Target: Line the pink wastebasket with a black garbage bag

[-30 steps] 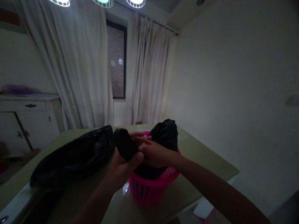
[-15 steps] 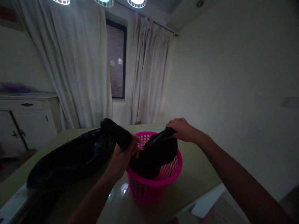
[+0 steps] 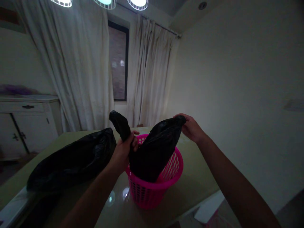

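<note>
A pink perforated basket stands on the table in front of me. A black plastic bag sits inside it, its top pulled up above the rim. My left hand grips one upper corner of the bag at the basket's left. My right hand pinches the opposite corner, stretched up and to the right over the far rim. The room is dim.
A second, bulky black bag lies on the table to the left of the basket. A white cabinet stands at the left wall. Curtains and a dark window are behind the table. The table's right edge drops off near the basket.
My hands were together over the basket a second ago. They have since moved apart, the right one to the far right, drawing the bag's two corners up and outward.
</note>
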Demonstrator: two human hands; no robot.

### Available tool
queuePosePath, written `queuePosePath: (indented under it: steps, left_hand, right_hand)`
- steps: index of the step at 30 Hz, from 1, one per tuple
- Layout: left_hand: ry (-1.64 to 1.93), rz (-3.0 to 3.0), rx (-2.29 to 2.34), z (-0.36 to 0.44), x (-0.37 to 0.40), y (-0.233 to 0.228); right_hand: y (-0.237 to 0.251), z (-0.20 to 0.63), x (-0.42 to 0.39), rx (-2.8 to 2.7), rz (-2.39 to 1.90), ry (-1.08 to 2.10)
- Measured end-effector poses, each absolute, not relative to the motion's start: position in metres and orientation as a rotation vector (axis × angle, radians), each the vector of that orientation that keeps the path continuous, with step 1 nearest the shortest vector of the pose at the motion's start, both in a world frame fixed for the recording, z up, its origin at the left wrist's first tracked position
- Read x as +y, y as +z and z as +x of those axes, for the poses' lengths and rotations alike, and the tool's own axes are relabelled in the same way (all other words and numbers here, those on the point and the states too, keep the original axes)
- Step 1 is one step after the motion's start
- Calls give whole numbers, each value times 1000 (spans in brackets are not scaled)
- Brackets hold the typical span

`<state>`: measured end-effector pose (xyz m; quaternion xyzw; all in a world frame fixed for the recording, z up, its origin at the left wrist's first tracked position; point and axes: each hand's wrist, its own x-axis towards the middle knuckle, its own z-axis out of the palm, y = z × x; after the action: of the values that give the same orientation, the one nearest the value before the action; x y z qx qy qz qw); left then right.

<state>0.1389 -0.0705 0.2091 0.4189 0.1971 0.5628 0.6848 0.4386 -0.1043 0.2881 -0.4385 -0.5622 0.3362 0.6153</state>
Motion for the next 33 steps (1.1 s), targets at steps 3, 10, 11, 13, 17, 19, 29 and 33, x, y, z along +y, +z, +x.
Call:
queuePosePath:
  steps: [3, 10, 11, 13, 17, 19, 29, 33]
  left_hand:
    - [1305, 760, 473, 134, -64, 212]
    - [1180, 995, 530, 134, -69, 208]
    - [1195, 997, 513, 135, -71, 208]
    - [1229, 987, 441, 135, -73, 207]
    - [1281, 958, 300, 134, -72, 207]
    - [1278, 950, 299, 134, -71, 207]
    - [1107, 691, 408, 144, -74, 219]
    - [1104, 793, 377, 140, -74, 218]
  right_hand:
    - [287, 442, -110, -1283, -973, 971]
    - [277, 444, -112, -1366, -737, 882]
    - [272, 448, -111, -1386, -673, 912]
    - [260, 460, -109, -1467, -672, 1024]
    - [234, 469, -109, -1719, -976, 1209]
    - [228, 454, -112, -1805, -992, 1201]
    - [238, 342, -127, -1441, -575, 1442]
    - [224, 329, -113, -1040, -739, 1406]
